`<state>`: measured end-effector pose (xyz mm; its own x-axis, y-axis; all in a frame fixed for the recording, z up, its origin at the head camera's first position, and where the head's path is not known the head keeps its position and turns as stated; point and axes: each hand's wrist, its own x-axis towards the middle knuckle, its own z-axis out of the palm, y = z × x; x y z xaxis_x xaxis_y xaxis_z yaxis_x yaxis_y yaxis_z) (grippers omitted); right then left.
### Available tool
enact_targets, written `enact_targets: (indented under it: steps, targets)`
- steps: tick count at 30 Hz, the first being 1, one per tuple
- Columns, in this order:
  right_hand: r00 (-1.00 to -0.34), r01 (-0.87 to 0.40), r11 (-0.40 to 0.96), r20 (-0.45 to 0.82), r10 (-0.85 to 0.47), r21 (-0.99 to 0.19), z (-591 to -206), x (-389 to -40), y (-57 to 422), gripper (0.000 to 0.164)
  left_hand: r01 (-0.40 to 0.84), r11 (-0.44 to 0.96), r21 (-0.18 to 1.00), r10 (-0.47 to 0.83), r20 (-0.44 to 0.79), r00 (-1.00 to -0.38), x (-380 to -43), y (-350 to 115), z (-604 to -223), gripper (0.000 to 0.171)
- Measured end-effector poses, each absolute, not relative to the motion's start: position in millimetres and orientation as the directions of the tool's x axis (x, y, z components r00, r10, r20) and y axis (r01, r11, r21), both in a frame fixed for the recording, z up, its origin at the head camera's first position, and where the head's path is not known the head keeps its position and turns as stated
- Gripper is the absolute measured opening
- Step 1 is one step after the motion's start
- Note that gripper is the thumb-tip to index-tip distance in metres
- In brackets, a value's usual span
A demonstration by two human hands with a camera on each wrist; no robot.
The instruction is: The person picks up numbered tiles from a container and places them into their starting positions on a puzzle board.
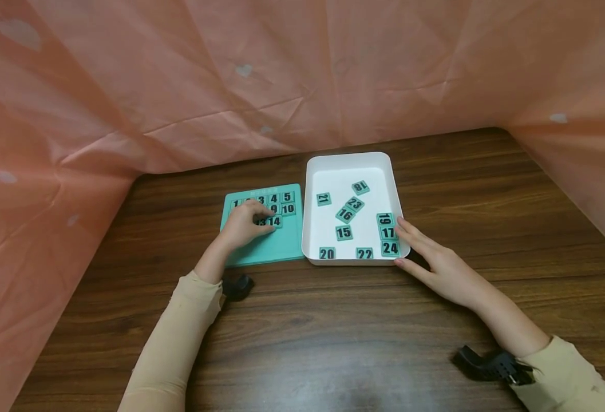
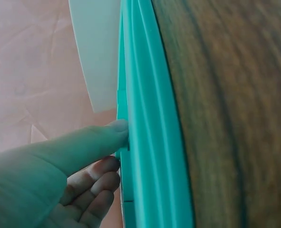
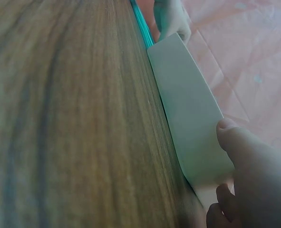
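In the head view my left hand (image 1: 244, 223) is over a teal number board (image 1: 281, 246), thumb and index finger bent around the number tile 14 (image 1: 275, 221). The left wrist view shows the thumb (image 2: 90, 145) at the board's edge (image 2: 147, 118), the other fingers curled behind it. Beside the board stands a white tray (image 1: 348, 166). My right hand (image 1: 443, 269) rests at the tray's front right corner, fingers extended along its side. In the right wrist view its thumb (image 3: 233, 135) touches the rim of the tray wall (image 3: 188, 99).
Several loose number tiles lie in the tray, including tile 15 (image 1: 344, 232) and tile 21 (image 1: 324, 199); tiles 19, 17 and 24 (image 1: 390, 248) line its right side. A pink curtain (image 1: 281, 74) borders the wooden table (image 1: 307, 332) at the back and sides.
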<state>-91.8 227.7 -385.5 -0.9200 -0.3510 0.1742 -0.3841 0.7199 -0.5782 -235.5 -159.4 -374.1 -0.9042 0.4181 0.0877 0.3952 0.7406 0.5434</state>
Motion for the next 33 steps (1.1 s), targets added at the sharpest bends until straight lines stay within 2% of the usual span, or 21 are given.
enact_targets:
  steps: [25, 33]
  targets:
    - [-0.916, -0.393, 0.713, 0.182, -0.357, -0.581, -388.1, -93.4, 228.7, 0.063, 0.389, 0.739, 0.55, 0.406, 0.097, -0.909, -235.7, -158.3, -376.6, 0.03]
    - [-0.921, -0.379, 0.71, 0.168, -0.351, -0.593, -386.5, -93.3, 228.6, 0.063, 0.451, 0.625, 0.637, 0.45, 0.178, -0.875, -221.0, -137.0, -353.5, 0.033]
